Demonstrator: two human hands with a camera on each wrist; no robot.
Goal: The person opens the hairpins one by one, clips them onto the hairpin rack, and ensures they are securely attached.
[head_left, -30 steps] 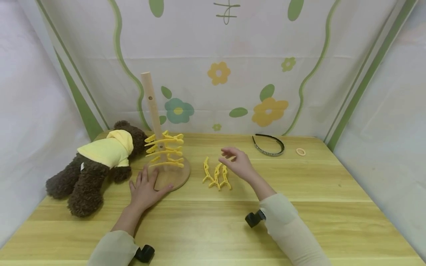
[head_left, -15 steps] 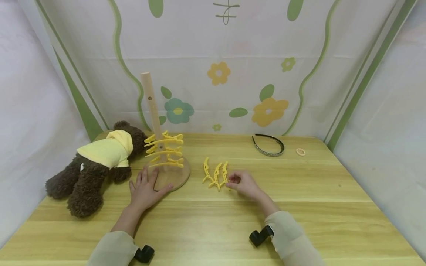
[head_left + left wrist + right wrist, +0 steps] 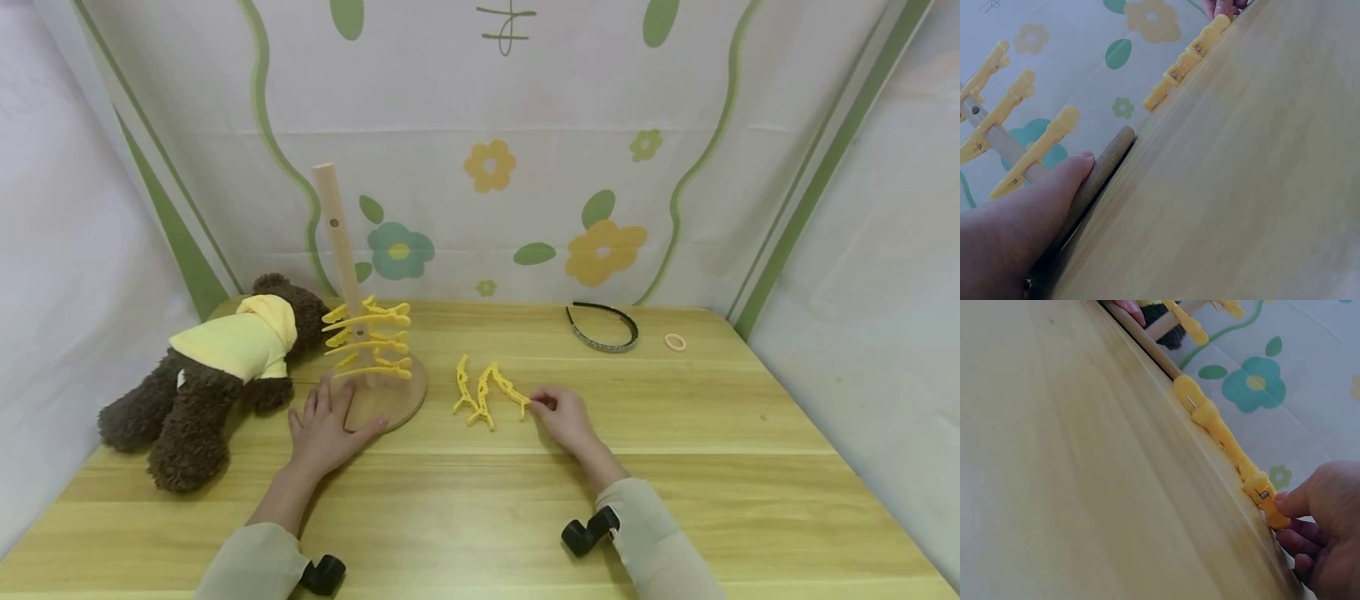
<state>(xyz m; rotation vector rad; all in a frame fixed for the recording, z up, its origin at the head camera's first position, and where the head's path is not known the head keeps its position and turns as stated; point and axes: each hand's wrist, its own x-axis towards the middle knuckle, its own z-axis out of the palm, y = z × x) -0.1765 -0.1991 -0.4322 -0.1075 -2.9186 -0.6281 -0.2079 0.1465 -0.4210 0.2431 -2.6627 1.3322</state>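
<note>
My left hand (image 3: 322,437) rests with spread fingers on the round base (image 3: 405,396) of a wooden stand (image 3: 335,212). Several yellow hair clips (image 3: 375,319) cross its upright post, one above another. Right of the base, two yellow hair clips (image 3: 482,400) lie on the table. A third hair clip (image 3: 508,388) slants beside them, its handle end pinched between the thumb and fingers of my right hand (image 3: 566,421). In the right wrist view, the thumb presses near the spring of this hair clip (image 3: 1266,495). The left wrist view shows my left thumb (image 3: 1079,165) against the base edge.
A brown teddy bear (image 3: 236,342) in a yellow hoodie lies left of the stand. At the back right are a glittery black headband (image 3: 607,346) and a small pale ring-shaped band (image 3: 675,342). A printed cloth backdrop (image 3: 420,100) rises behind the table (image 3: 712,492).
My right hand has come down to the rightmost hair clip, taken its handle end and swung that end to the right. My left hand stays on the base.
</note>
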